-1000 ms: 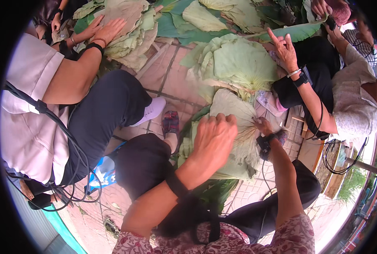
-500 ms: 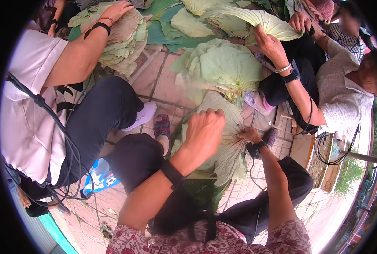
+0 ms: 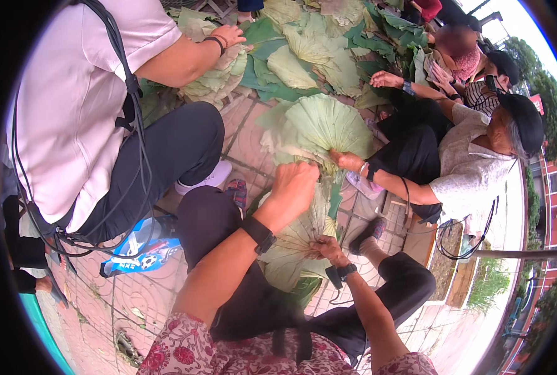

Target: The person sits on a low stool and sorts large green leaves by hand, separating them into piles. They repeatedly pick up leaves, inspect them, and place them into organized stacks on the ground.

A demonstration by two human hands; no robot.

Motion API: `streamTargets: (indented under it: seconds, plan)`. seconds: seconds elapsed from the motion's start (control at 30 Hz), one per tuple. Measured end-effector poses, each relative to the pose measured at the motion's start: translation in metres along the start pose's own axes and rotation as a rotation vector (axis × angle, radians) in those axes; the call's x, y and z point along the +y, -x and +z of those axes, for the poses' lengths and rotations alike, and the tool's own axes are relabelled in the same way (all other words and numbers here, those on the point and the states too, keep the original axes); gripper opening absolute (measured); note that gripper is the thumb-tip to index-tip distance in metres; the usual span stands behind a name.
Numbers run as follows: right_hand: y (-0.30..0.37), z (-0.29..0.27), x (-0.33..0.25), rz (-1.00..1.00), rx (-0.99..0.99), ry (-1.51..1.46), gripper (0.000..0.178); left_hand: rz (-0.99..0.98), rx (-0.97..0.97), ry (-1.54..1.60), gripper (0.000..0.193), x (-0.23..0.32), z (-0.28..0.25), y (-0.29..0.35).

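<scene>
Blue lettered bag (image 3: pixel 146 257) left of leaf (image 3: pixel 293 239)

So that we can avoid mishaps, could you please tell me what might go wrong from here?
The left hand is close to a co-worker's hand, so the two might bump. The right hand touches the pale leaf near its centre; a hard pull could perhaps tear it. Black cables hang beside the co-worker at the left, reaching the blue bag, and might snag on it if that person moves.
</scene>
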State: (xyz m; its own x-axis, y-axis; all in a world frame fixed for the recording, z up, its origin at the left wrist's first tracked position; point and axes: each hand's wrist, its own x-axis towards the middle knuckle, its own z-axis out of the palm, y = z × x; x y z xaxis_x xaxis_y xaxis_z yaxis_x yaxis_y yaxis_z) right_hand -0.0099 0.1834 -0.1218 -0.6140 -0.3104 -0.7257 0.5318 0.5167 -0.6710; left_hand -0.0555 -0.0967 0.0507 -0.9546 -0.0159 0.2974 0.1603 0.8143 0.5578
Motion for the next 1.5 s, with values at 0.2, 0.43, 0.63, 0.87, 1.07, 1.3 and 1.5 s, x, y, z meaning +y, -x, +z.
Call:
streamTargets:
  seconds: [0.2,0.43,0.63,0.87,1.07,1.3,1.5]
  plan:
    - [0.021,-0.007,-0.073,-0.170,-0.033,0.163,0.024,-0.003,0.051,0.025,0.001,0.000,-0.016,0.008]
    - [0.020,-0.026,-0.238,-0.325,-0.012,0.455,0.027,-0.150,0.133,0.061,0.015,0.004,-0.033,0.004]
    - [0.009,-0.076,-0.365,-0.930,0.362,0.056,0.016,-0.205,0.272,0.184,0.013,0.015,-0.049,-0.004]
    - [-0.059,-0.133,-0.343,-1.104,0.717,-0.077,0.026,-0.148,0.166,0.076,0.014,0.008,-0.039,-0.002]
    - [-0.174,-0.137,-0.218,-0.313,0.357,-0.469,0.023,-0.216,0.013,-0.004,0.022,0.011,-0.035,-0.009]
    - [-0.218,-0.151,-0.230,-0.234,0.425,-0.693,0.010,-0.169,0.015,0.010,0.014,0.013,-0.015,-0.015]
    - [-0.187,-0.161,-0.268,-0.552,0.498,-0.682,0.006,-0.143,0.011,-0.009,0.012,0.020,-0.013,-0.016]
